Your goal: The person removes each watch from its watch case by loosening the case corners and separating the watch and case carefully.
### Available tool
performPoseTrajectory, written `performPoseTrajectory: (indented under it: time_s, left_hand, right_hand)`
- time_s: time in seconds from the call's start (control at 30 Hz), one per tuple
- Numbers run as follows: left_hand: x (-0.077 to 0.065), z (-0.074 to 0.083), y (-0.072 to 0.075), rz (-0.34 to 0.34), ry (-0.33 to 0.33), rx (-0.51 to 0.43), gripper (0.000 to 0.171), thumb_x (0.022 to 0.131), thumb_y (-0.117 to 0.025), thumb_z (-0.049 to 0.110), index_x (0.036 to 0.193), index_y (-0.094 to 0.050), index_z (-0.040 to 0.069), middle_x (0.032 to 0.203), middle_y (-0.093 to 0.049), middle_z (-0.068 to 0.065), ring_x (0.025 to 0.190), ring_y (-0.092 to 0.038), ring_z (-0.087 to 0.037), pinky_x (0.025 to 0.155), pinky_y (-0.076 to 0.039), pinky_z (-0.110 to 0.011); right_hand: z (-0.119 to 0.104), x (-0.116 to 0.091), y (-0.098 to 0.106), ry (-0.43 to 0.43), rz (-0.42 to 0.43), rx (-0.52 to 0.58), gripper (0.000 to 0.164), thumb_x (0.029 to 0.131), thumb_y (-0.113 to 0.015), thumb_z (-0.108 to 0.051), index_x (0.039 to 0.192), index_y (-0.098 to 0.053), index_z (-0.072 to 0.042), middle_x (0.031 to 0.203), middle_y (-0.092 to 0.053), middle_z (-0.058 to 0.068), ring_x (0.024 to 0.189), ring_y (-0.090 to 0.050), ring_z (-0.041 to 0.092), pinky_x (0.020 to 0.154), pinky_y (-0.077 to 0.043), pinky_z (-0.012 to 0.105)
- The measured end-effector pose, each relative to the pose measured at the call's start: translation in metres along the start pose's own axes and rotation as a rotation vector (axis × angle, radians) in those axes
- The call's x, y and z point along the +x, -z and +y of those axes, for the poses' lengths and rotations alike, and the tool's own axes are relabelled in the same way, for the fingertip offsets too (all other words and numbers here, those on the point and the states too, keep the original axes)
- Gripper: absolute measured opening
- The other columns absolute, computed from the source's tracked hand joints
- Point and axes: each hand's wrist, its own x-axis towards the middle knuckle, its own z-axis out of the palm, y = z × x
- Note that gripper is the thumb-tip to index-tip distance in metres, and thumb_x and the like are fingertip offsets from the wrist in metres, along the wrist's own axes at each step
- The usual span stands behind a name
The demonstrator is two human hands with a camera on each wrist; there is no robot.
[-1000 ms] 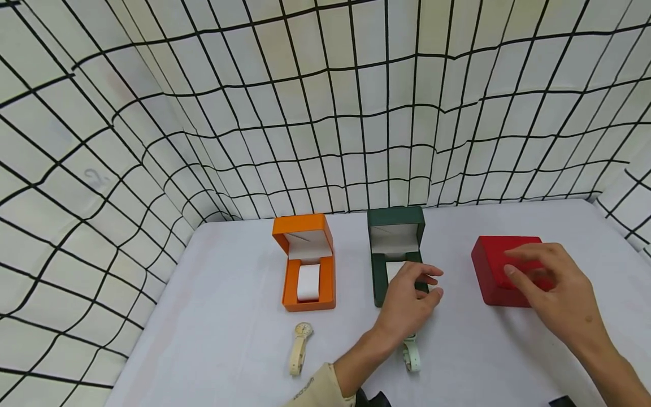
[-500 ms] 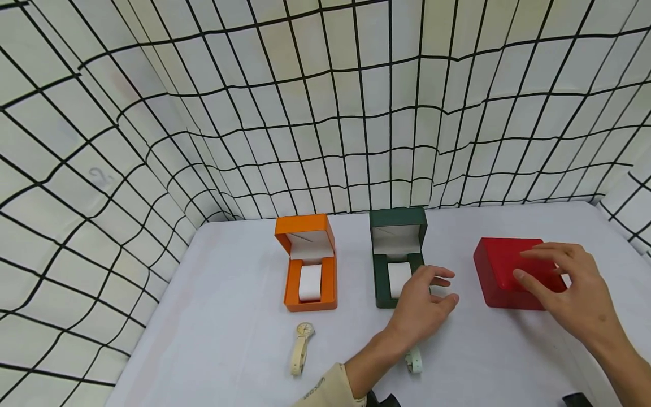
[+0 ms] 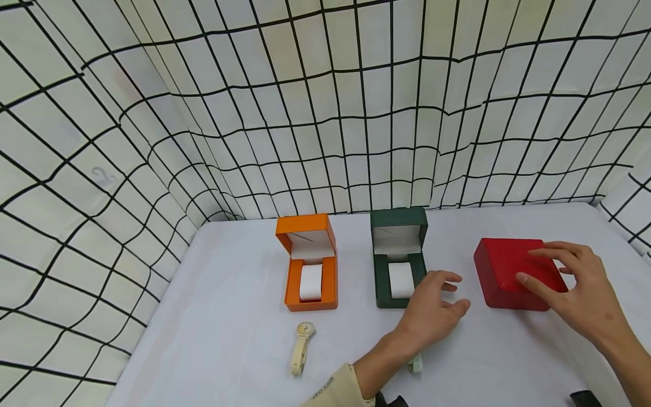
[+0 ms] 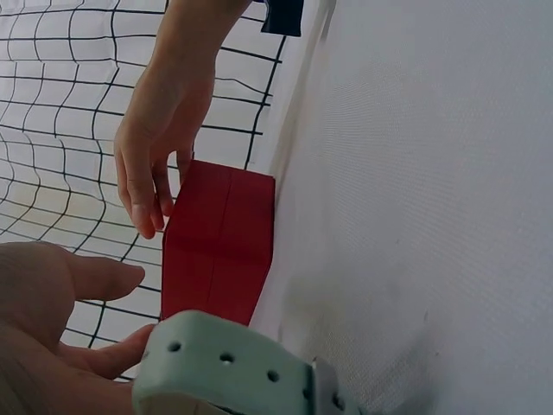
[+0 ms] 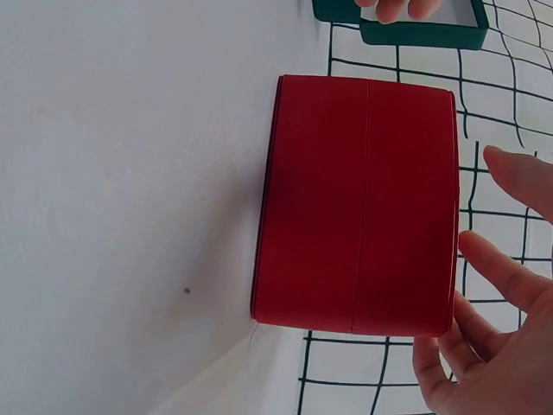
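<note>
A closed red watch box (image 3: 513, 274) stands at the right of the table. My right hand (image 3: 585, 294) is over its top right side, fingers spread and loosely bent; in the right wrist view some fingertips (image 5: 467, 324) meet or nearly meet the edge of the red box (image 5: 359, 207). My left hand (image 3: 432, 311) hovers between the green and red boxes, holding nothing, fingers loosely bent. Behind it the green watch box (image 3: 383, 280) stands open with a white cushion. A mint-green watch (image 3: 416, 364) is partly hidden under my left forearm; its strap (image 4: 225, 359) looms close in the left wrist view.
An open orange watch box (image 3: 292, 282) with a white cushion stands to the left. A cream watch (image 3: 300, 350) lies in front of it. Black-lined white netting (image 3: 330, 124) closes off the back and left. A black object (image 3: 585, 398) sits at the bottom right.
Both hands have shifted to the right. My left hand has moved off the green box, uncovering its cushion, and my right hand has slid toward the red box's right side.
</note>
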Motion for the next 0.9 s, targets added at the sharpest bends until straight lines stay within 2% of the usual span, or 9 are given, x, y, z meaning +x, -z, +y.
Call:
performPoseTrajectory:
  time_s: [0.17, 0.3, 0.33, 0.5, 0.53, 0.57, 0.73, 0.9]
  left_hand:
    - [0.001, 0.0, -0.004, -0.006, 0.032, 0.035, 0.036, 0.096, -0.072, 0.017, 0.132, -0.063, 0.016, 0.13, -0.062, 0.003, 0.086, -0.062, 0.004, 0.08, -0.054, -0.014]
    - [0.002, 0.001, -0.007, -0.021, 0.047, 0.058, 0.038, 0.096, -0.073, 0.018, 0.132, -0.062, 0.016, 0.13, -0.062, 0.003, 0.094, -0.064, 0.001, 0.079, -0.053, -0.016]
    - [0.003, 0.001, -0.008, -0.023, 0.051, 0.064, 0.039, 0.096, -0.073, 0.019, 0.133, -0.062, 0.016, 0.13, -0.062, 0.003, 0.097, -0.065, -0.001, 0.079, -0.053, -0.016]
    - [0.004, 0.001, -0.015, -0.026, 0.068, 0.081, 0.041, 0.095, -0.074, 0.02, 0.134, -0.06, 0.016, 0.13, -0.061, 0.004, 0.109, -0.062, -0.001, 0.079, -0.053, -0.016]
    - [0.005, 0.001, -0.016, -0.027, 0.07, 0.082, 0.041, 0.095, -0.074, 0.02, 0.134, -0.06, 0.016, 0.13, -0.061, 0.004, 0.11, -0.061, -0.001, 0.079, -0.053, -0.016]
    - [0.005, 0.001, -0.017, -0.029, 0.072, 0.08, 0.042, 0.095, -0.074, 0.019, 0.135, -0.06, 0.016, 0.13, -0.06, 0.004, 0.111, -0.061, 0.0, 0.079, -0.054, -0.016]
    - [0.005, 0.001, -0.022, -0.035, 0.08, 0.089, 0.043, 0.096, -0.073, 0.02, 0.136, -0.059, 0.015, 0.13, -0.059, 0.005, 0.113, -0.06, 0.001, 0.083, -0.055, -0.017]
    - [0.007, 0.001, -0.027, -0.037, 0.07, 0.126, 0.045, 0.096, -0.072, 0.021, 0.138, -0.059, 0.014, 0.13, -0.06, 0.004, 0.112, -0.061, 0.0, 0.085, -0.055, -0.018]
  right_hand:
    - [0.005, 0.001, 0.0, 0.002, -0.04, -0.009, 0.059, 0.084, -0.087, -0.028, 0.132, -0.064, -0.004, 0.149, -0.043, 0.028, 0.126, -0.036, 0.049, 0.067, -0.029, 0.001]
    - [0.009, 0.002, 0.0, 0.001, -0.074, -0.006, 0.064, 0.083, -0.087, -0.029, 0.135, -0.061, -0.003, 0.153, -0.039, 0.03, 0.13, -0.034, 0.051, 0.066, -0.028, 0.0]
    - [0.01, 0.002, 0.0, 0.0, -0.085, -0.006, 0.065, 0.083, -0.087, -0.029, 0.137, -0.06, -0.002, 0.153, -0.037, 0.031, 0.13, -0.033, 0.052, 0.066, -0.038, 0.002]
    - [0.015, 0.003, -0.001, -0.023, -0.144, -0.011, 0.074, 0.084, -0.087, -0.031, 0.143, -0.054, -0.001, 0.156, -0.032, 0.034, 0.129, -0.033, 0.056, 0.062, -0.041, 0.006]
    - [0.015, 0.003, -0.002, -0.027, -0.152, -0.014, 0.075, 0.084, -0.087, -0.031, 0.144, -0.053, -0.001, 0.156, -0.031, 0.034, 0.129, -0.033, 0.056, 0.063, -0.041, 0.006]
    - [0.016, 0.003, -0.002, -0.029, -0.157, -0.012, 0.076, 0.084, -0.087, -0.032, 0.144, -0.053, -0.001, 0.157, -0.031, 0.033, 0.129, -0.033, 0.055, 0.063, -0.032, 0.003]
    - [0.021, 0.004, 0.0, 0.006, -0.18, 0.02, 0.078, 0.083, -0.088, -0.032, 0.145, -0.051, -0.002, 0.16, -0.028, 0.032, 0.133, -0.03, 0.054, 0.069, -0.027, -0.003]
    - [0.026, 0.008, 0.002, 0.02, -0.241, 0.041, 0.083, 0.082, -0.089, -0.032, 0.148, -0.047, -0.006, 0.167, -0.018, 0.031, 0.139, -0.025, 0.059, 0.072, -0.024, -0.005]
